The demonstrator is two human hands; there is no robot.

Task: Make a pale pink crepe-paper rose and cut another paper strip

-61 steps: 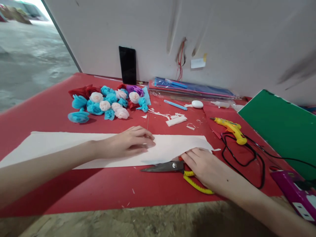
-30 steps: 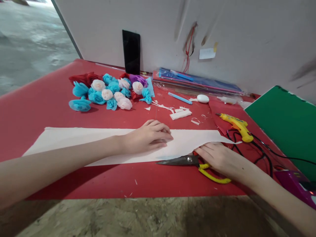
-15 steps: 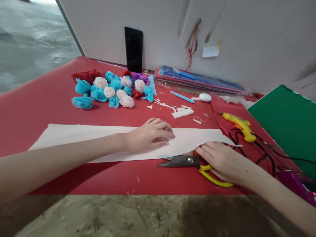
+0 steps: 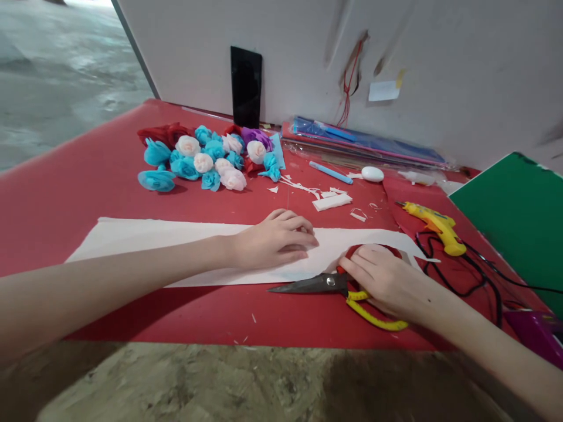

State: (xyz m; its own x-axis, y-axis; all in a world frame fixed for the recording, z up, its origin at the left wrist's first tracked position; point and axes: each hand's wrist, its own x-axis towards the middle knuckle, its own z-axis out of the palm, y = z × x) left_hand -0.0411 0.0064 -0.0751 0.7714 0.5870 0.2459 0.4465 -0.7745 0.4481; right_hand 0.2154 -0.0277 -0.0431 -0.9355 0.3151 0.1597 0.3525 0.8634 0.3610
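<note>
A long strip of white paper (image 4: 145, 240) lies across the red tabletop. My left hand (image 4: 277, 241) rests on it near the middle, fingers loosely bent and apart, with nothing in them. To the right, my right hand (image 4: 382, 276) is closed around the handles of a pair of scissors (image 4: 314, 284), one red and one yellow. The scissors' dark blades look closed and point left along the paper's near edge. The red handle shows over the right part of the paper. My fingers hide some of the handles.
Blue, white, red and purple paper flowers (image 4: 206, 157) sit at the back left. A phone (image 4: 246, 87) leans on the wall. White scraps (image 4: 332, 202) and a blue pen (image 4: 331, 172) lie behind the strip. A yellow glue gun (image 4: 435, 227) with a black cord is at right, beside a green board (image 4: 512, 217).
My right hand and the scissors have shifted slightly left, and the red handle now shows above the paper. The left hand stays on the strip. The view has shifted a little.
</note>
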